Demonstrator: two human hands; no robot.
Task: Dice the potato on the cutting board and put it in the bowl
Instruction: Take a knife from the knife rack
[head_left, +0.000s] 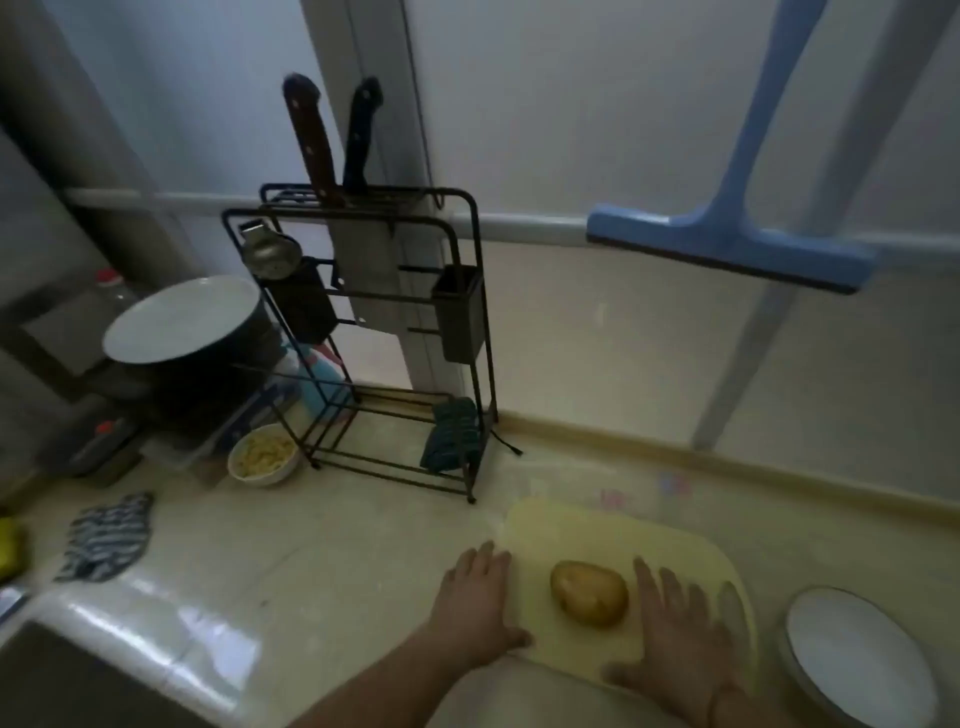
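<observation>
A whole brown potato (589, 592) lies on the pale yellow cutting board (582, 525) near the counter's front. My left hand (475, 605) lies flat at the board's left edge, fingers straight. My right hand (675, 629) lies flat on the board just right of the potato, fingers spread. Neither hand holds anything. A white bowl (857, 654) stands right of the board. Two knives (332, 140) stand handle-up in the black wire rack (467, 332) at the back, a cleaver blade hanging below them.
A small bowl of yellow diced pieces (264, 455) sits left of the rack. A dark pot with a white plate (182, 322) on it stands at the far left. A striped cloth (106, 538) lies on the counter. A blue squeegee (727, 244) hangs above.
</observation>
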